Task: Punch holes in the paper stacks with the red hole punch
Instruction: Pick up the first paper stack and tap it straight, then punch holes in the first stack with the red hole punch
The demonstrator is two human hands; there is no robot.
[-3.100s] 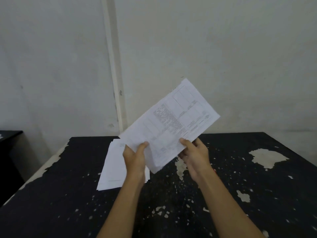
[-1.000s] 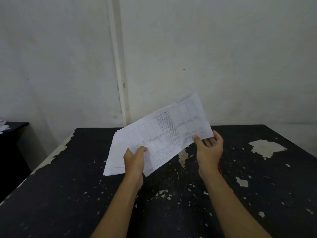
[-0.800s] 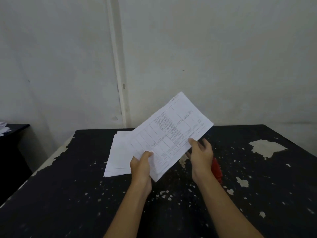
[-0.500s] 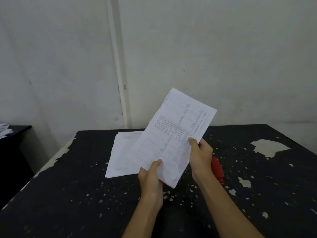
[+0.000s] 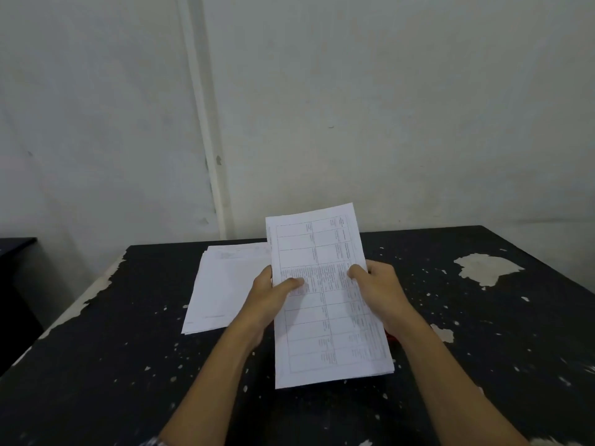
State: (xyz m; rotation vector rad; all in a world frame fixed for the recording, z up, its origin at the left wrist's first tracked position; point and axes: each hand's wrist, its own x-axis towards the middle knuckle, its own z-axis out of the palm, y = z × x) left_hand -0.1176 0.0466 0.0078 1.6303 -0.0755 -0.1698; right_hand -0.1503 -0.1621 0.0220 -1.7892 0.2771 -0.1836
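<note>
Head view: black table [image 5: 96, 365] against a pale wall
Held stack [image 5: 325, 304]: at centre, long edges pinched by both hands
Left hand [image 5: 270, 294]: clamped at 9 o'clock
Right hand [image 5: 380, 291]: clamped at 3 o'clock
Second stack [image 5: 222, 284]: flat, 10 o'clock
Red hole punch [image 5: 391, 337]: sliver under right wrist

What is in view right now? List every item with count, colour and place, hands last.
Printed white paper stack with table grid: one, white, held above the table's near centre.
Second white paper stack: one, white, lying flat on the table, left of the held one.
Red hole punch: one, red, only a sliver showing under the held stack's right edge.
Black table with chipped paint: one, black with pale chips.
Left hand: gripping the held stack's left edge.
Right hand: gripping its right edge.
</note>
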